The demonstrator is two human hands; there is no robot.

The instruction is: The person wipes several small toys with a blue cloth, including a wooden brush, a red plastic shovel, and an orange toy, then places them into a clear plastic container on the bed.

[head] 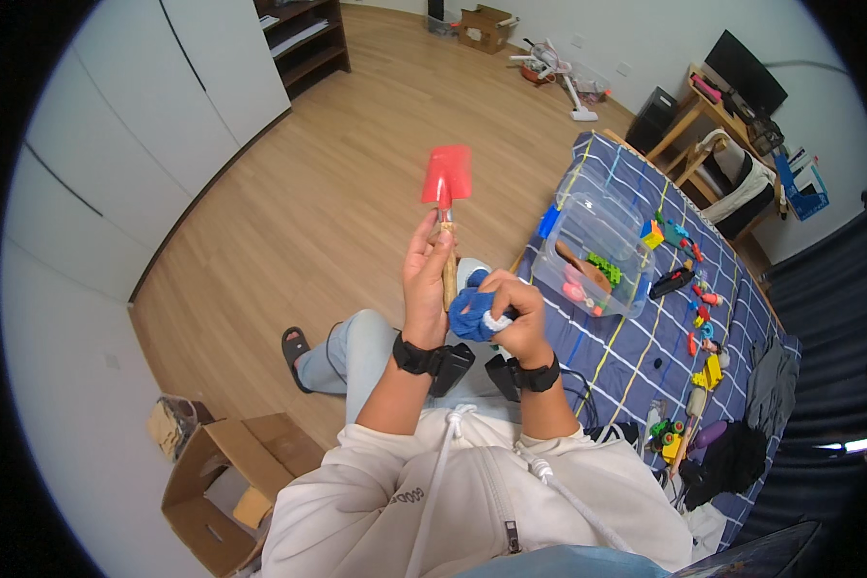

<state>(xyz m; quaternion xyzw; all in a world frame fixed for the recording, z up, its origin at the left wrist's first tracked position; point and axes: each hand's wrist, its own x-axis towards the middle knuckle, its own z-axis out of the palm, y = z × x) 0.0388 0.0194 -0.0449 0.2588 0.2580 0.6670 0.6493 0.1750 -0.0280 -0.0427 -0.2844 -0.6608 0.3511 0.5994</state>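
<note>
My left hand (426,278) grips a small hand shovel by its wooden handle (449,271). The shovel's red metal blade (448,175) points up and away from me, above the floor. In my right hand (522,311) is a bunched blue and white cloth (473,314), which looks knitted or like towelling. The cloth is against or very close to the lower end of the handle; contact there is partly hidden by the fingers. Both wrists wear black straps with dark box-shaped devices.
At right, a bed with a blue checked cover (585,376) bears a clear plastic box (549,278) holding a brown wooden spoon (581,267), green blocks (605,269) and pink items. Several toys lie beyond it. An open cardboard box (220,498) stands at lower left, white cabinets (152,94) at left.
</note>
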